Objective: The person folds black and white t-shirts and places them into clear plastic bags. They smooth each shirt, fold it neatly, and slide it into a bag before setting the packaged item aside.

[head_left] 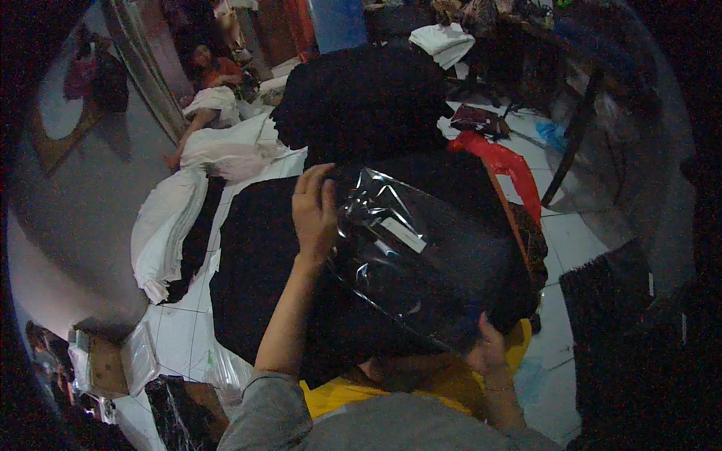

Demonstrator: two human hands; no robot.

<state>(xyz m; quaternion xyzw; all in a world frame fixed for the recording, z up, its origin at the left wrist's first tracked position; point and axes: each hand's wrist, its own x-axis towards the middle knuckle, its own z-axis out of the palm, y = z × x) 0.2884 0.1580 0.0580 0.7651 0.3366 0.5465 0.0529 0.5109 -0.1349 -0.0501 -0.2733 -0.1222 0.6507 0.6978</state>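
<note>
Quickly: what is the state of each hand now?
Left hand: gripping the top edge of the clear plastic bag of black cloth.
Right hand: holding the same bag's lower edge.

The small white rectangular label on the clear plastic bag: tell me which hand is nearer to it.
Left. The left hand grips the clear plastic bag's upper left edge, just left of the small white rectangular label. The right hand holds the bag's lower right corner, farther below.
</note>
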